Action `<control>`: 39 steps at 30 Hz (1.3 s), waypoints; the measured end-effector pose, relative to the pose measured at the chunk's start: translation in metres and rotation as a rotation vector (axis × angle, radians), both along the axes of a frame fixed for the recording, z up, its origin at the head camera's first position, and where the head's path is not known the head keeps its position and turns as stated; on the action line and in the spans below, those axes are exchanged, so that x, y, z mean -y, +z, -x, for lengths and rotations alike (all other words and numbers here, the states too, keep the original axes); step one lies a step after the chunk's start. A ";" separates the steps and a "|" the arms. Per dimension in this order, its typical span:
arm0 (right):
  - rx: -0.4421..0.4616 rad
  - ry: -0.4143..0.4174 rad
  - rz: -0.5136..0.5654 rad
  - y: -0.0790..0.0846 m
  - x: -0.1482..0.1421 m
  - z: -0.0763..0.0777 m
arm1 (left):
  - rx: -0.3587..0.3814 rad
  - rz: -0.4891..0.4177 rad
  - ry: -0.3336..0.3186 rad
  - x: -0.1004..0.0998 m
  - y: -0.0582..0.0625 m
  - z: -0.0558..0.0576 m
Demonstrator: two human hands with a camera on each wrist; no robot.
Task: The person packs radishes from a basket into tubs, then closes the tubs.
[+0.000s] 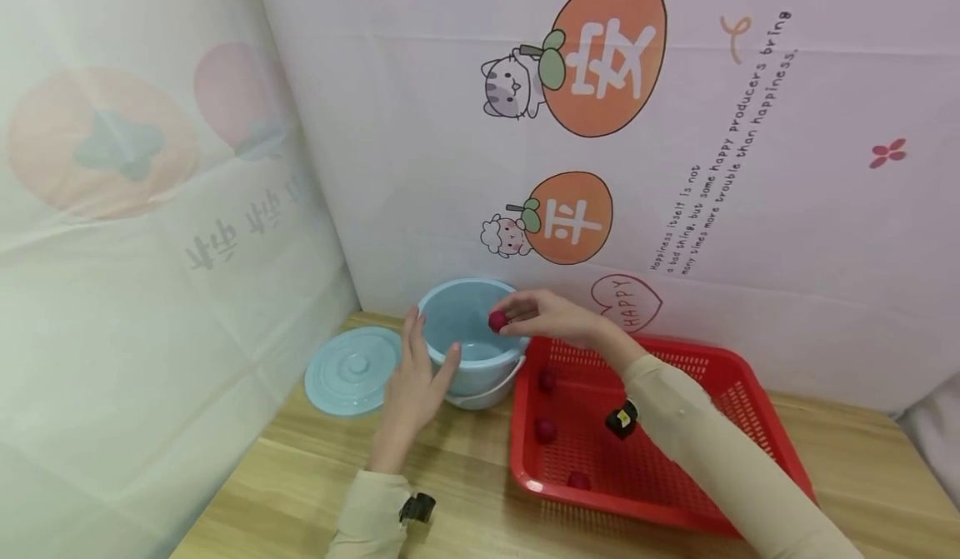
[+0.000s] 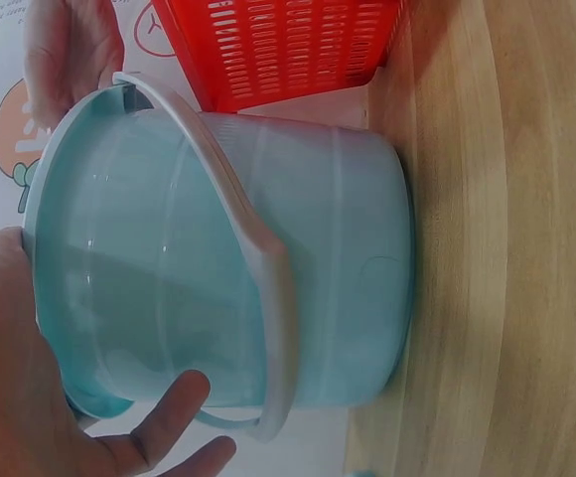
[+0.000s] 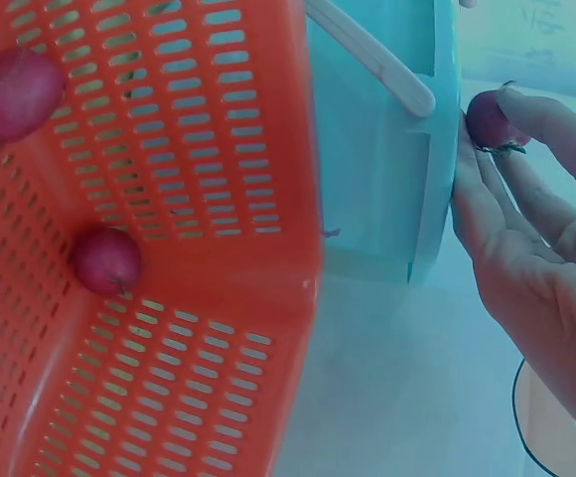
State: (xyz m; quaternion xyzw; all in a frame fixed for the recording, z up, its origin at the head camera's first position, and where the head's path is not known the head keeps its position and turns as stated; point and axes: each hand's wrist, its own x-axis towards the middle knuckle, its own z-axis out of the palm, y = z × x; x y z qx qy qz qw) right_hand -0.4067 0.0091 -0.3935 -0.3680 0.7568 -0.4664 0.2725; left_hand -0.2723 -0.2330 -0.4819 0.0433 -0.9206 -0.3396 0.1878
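Observation:
A light blue bucket [image 1: 468, 371] stands on the table, its white handle [image 2: 268, 263] hanging down at the front. My left hand [image 1: 416, 384] is at the bucket's left side, fingers spread and fairly straight beside the rim. Over the right part of the bucket's mouth, my right hand [image 1: 551, 317] pinches a cherry tomato [image 3: 495, 121] between thumb and fingers; green leaf tips show on it in the right wrist view. To the right sits a red basket [image 1: 525, 476] with several more cherry tomatoes, among them one near its left wall [image 1: 546, 431].
A round light blue lid [image 1: 352, 371] with a knob lies on the wooden table [image 1: 465, 492] left of the bucket. Behind the bucket and basket hangs a printed white cloth [image 1: 420, 167], and another pale cloth [image 1: 150, 309] hangs along the left side.

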 end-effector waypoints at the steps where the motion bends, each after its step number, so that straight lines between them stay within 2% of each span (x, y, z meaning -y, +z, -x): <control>1: -0.005 0.002 -0.010 0.000 0.000 0.000 | 0.001 -0.002 0.000 0.000 -0.001 0.000; 8: -0.055 -0.009 -0.087 0.005 0.010 0.001 | -0.002 -0.021 -0.009 0.001 -0.001 0.001; 21: -0.170 0.090 -0.237 0.019 0.029 -0.003 | -0.009 0.019 -0.006 0.002 -0.001 0.001; 29: -0.160 0.094 -0.241 0.020 0.030 -0.002 | -0.023 0.013 -0.011 0.003 0.001 0.000; 36: -0.077 0.096 -0.229 0.020 0.030 -0.005 | -0.016 0.008 -0.013 0.002 0.000 0.000; 39: -0.086 0.105 -0.228 0.020 0.029 -0.006 | -0.009 0.009 -0.011 0.002 0.000 0.000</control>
